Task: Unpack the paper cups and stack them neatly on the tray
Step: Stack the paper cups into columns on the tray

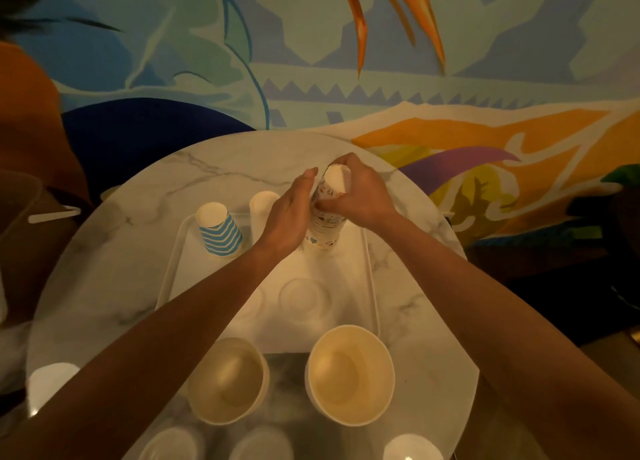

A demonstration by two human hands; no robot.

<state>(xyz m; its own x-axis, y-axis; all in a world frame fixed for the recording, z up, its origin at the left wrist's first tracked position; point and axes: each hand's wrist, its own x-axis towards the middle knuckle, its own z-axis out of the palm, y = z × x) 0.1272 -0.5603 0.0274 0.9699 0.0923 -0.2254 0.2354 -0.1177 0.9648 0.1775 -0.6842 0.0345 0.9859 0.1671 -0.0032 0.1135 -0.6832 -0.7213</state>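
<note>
Head view shows a round marble bench (pixel 104 269) with a white tray (pixel 370 272) at its centre. Two big open cups (pixel 351 373) stand at 6 o'clock, just off the tray. A blue-striped cup (pixel 220 231) stands upside down at the tray's 10 o'clock. The patterned stack of cups (pixel 325 232) stands at its 1 o'clock. The right hand (pixel 362 196) fingers (pixel 351 161) grip the top cup. The left hand (pixel 287 217) touches the stack's side; its fingers are hidden, so I cannot tell their grip.

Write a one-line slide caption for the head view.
Left hand and right hand steady an upside-down patterned cup stack on the tray, beside a blue-striped cup.
</note>
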